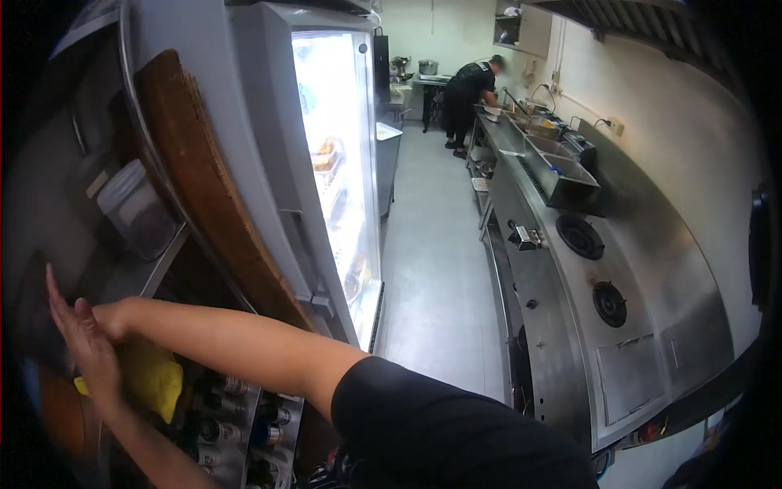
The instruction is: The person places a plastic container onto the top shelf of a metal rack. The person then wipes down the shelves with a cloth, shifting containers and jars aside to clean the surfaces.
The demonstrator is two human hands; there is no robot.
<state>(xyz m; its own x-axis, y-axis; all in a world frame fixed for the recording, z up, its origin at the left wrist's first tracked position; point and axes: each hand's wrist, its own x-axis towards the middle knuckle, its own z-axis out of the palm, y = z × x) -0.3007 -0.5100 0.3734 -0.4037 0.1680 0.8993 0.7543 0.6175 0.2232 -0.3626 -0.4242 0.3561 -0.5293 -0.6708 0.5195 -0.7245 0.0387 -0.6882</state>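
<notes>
Black sleeve [456,424] nearest, the right hand [117,318] has a grip I cannot tell behind the flat-palmed left hand [91,352], while beneath, near the bench [165,262] edge, the yellow cloth [160,385] looks light and limp, best pinched by its drooping corner.

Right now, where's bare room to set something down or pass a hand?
Set down: square steel panel, nearer me than the two burners. Pass: above the aisle floor, between lit fridge and steel counter. Crowded: around left hand and right hand, by yellow cloth and bottles.
</notes>
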